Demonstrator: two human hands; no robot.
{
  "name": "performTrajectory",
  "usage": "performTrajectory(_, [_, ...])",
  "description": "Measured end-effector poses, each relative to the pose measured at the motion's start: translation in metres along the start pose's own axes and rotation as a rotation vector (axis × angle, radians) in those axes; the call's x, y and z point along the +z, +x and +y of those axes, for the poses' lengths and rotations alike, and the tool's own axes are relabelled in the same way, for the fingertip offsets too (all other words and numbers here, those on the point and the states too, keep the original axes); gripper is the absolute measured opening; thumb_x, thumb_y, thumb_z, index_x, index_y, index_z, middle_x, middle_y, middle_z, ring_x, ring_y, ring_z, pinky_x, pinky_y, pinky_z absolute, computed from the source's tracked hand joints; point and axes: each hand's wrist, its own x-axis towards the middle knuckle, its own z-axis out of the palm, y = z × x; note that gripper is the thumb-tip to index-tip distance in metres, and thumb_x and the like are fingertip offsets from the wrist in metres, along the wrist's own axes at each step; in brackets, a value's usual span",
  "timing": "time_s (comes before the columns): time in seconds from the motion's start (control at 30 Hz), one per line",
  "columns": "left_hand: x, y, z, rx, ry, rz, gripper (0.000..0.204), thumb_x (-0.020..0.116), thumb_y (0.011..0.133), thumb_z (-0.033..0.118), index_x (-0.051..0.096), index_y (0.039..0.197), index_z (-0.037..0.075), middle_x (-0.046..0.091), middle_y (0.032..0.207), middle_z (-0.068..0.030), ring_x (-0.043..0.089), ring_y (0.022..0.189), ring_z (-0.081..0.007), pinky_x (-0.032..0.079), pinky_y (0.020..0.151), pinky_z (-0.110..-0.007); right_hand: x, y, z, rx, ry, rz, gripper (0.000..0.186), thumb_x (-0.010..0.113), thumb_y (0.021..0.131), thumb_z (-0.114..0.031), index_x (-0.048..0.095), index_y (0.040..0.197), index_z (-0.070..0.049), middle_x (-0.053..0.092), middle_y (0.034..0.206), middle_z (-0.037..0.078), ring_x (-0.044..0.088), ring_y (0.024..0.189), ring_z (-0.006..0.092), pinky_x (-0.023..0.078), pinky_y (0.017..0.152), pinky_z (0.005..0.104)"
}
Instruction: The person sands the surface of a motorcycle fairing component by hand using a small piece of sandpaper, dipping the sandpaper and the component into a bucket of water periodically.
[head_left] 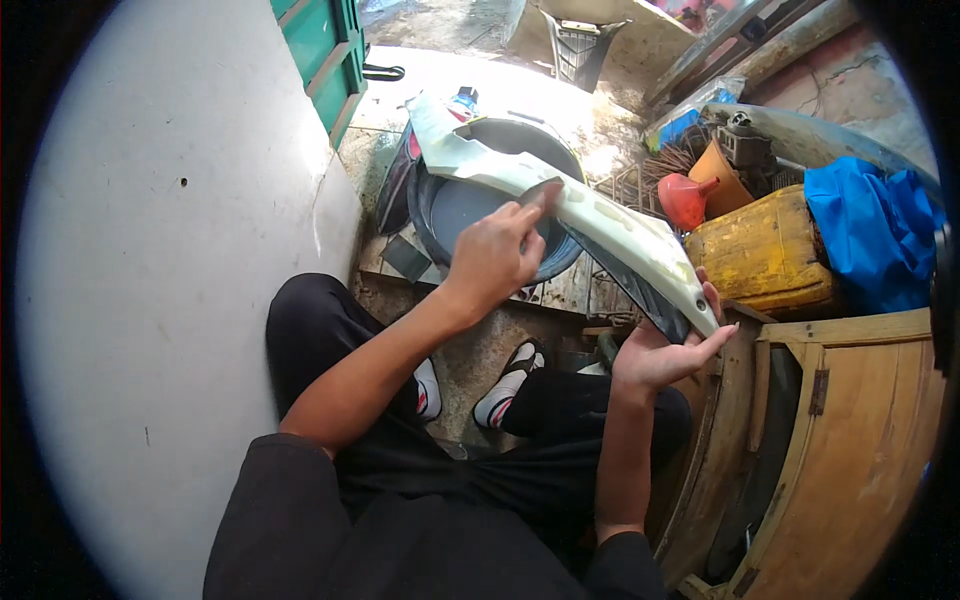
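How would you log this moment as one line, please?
Left hand: holding small grey piece against pale panel | Right hand: supporting panel's near end | Nearby: round basin beneath panel, yellow container at right

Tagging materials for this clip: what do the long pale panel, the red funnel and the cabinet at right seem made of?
Pale panel: probably moulded plastic, mostly dull; thin, curved shape with uneven, worn-looking patches.
Red funnel: likely plastic, slightly glossy; smooth, even colour.
Cabinet: wood, perhaps varnished; light brown with visible grain.
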Motion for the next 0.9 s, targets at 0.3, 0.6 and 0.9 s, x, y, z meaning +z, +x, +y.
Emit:
performTrajectory(0.3, [0.002, 0.006, -0.007, -0.008, -0.056, -0.033, 0.047, 0.059, 0.087, 0.016, 0.06, 0.134, 0.01, 0.07, 0.104, -0.0214, 0.07, 0.086, -0.0403, 0.057, 0.075, -0.05, 0.002, 0.0, 0.002, -0.01, -0.026, -0.007, 0.06, 0.023, 0.106, -0.057, 0.056, 0.121, -0.009, 0.054, 0.137, 0.014, 0.045, 0.135, 0.0315, 0.034, 0.118, 0.0532])
performTrajectory(0.6, [0.003, 0.016, -0.002, 0.015, -0.07, -0.02, 0.069, 0.059, 0.084, 0.009, 0.047, 0.15, 0.026, 0.067, 0.098, -0.0204, 0.066, 0.091, -0.0397, 0.052, 0.085, -0.051, 0.001, -0.004, 0.001, -0.034, -0.035, -0.015, 0.061, 0.025, 0.106, -0.056, 0.057, 0.124, -0.008, 0.055, 0.139, 0.014, 0.047, 0.135, 0.0319, 0.04, 0.115, 0.0538])
performTrajectory(0.9, [-0.004, 0.033, -0.024, 0.038, 0.146, 0.011, 0.066, 0.057, 0.083, 0.011, 0.05, 0.147, 0.024, 0.07, 0.1, -0.0165, 0.069, 0.091, -0.0347, 0.055, 0.083, -0.047, 0.003, -0.006, 0.001, -0.076, -0.067, -0.069, 0.06, 0.018, 0.107, -0.055, 0.055, 0.118, -0.009, 0.054, 0.136, 0.016, 0.047, 0.134, 0.0325, 0.036, 0.118, 0.0539])
